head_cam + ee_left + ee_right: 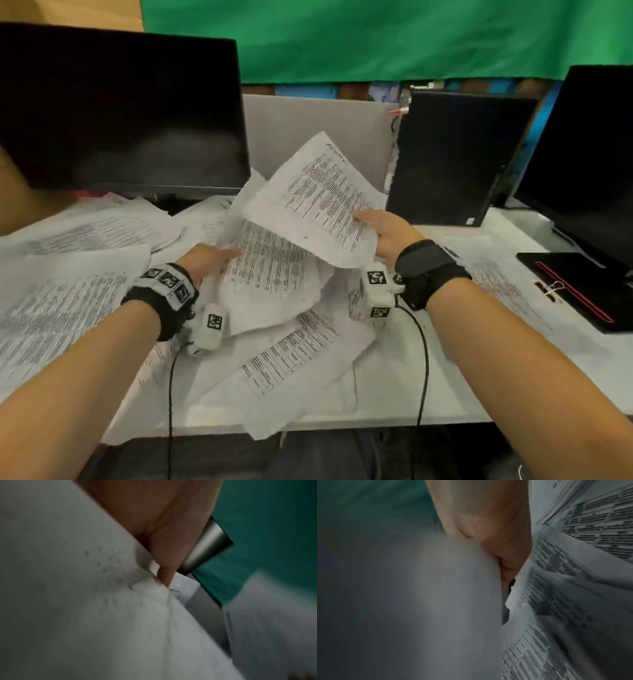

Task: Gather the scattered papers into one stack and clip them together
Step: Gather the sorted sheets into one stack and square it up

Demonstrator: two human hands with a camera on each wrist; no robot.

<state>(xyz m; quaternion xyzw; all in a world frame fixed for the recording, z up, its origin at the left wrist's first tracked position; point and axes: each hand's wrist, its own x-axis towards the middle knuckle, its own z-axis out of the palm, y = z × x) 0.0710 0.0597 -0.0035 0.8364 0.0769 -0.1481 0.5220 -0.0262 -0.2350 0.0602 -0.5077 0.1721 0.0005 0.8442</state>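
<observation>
Papers [274, 267]: two hands, left hand [205, 260], right hand [387, 233], each grip some.

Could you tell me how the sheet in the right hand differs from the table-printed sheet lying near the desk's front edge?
The held sheet is lifted and tilted, gripped by the right hand; the table-printed sheet lies flat on the desk, untouched. The held sheet carries dense text lines, the other a ruled grid. Both are white printed paper.

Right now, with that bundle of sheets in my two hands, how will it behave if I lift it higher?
Probably floppy: the top sheet already bends up from the right hand. The bundle looks uneven, so loose pages may slide out where the left hand only holds one edge. It should be light, judging by how thin it looks.
</observation>
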